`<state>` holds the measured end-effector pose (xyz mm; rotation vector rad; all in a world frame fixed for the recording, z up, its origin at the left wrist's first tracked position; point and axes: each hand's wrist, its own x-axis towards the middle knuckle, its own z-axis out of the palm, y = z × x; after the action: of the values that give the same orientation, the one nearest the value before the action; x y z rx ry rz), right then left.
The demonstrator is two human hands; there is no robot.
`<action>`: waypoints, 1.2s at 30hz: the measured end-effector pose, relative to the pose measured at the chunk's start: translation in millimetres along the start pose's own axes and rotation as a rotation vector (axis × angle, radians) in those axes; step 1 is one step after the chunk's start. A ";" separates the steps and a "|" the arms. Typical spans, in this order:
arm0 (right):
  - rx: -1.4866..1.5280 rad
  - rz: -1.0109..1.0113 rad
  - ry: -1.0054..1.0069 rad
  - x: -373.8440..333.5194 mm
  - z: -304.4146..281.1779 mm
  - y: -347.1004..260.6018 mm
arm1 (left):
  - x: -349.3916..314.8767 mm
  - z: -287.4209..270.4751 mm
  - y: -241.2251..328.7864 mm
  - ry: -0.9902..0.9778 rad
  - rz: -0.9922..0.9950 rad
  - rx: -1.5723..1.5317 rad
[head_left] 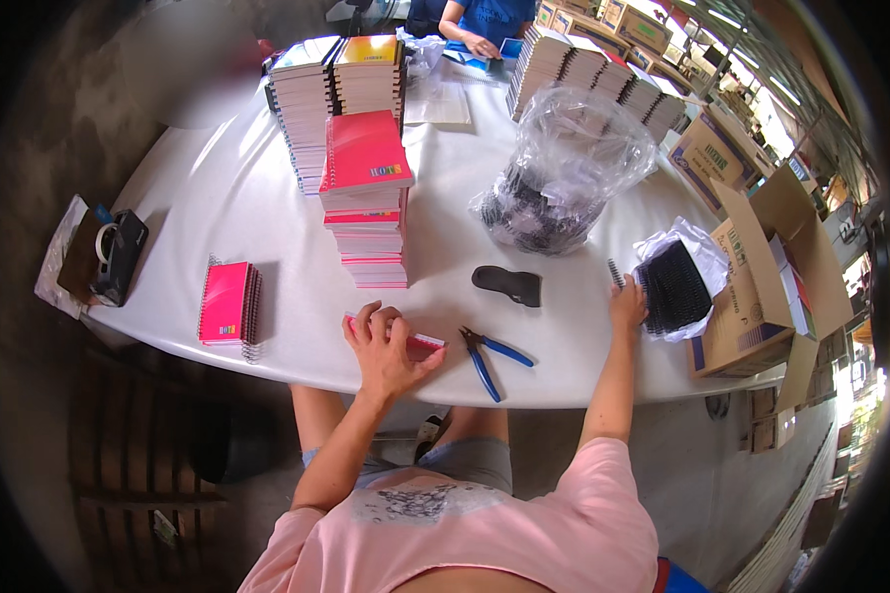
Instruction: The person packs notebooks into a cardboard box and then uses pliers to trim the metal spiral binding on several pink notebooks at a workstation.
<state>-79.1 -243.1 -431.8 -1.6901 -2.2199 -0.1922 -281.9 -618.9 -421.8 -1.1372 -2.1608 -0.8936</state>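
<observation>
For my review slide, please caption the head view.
Left hand on a red notebook; right hand holding a black spiral coil.

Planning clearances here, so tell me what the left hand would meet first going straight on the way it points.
The left hand would likely meet the tall stack of pink notebooks first; the gap's depth is hard to judge.

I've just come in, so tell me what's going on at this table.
A person in a pink shirt has the left hand on a red notebook near the front edge of the table. The right hand holds a black coil beside a pile of black coils. Blue-handled pliers lie between the hands. A tall stack of red notebooks stands ahead, a smaller stack to the left.
</observation>
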 end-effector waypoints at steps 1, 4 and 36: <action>0.084 -0.166 -0.023 14.9 6.3 20.4 | 0.9 1.2 2.8 0.005 -0.009 -0.017; 0.107 -0.158 -0.111 13.0 -19.9 -5.4 | 0.9 -10.9 -0.5 -0.020 -0.054 -0.008; 1.052 -0.665 -0.880 -176.0 -121.7 -156.7 | -0.6 -10.4 -4.6 0.007 -0.034 -0.071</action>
<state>-164.9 -484.8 -364.4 -0.4216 -2.5360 1.5266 -284.1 -629.1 -416.9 -1.1326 -2.1647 -0.9953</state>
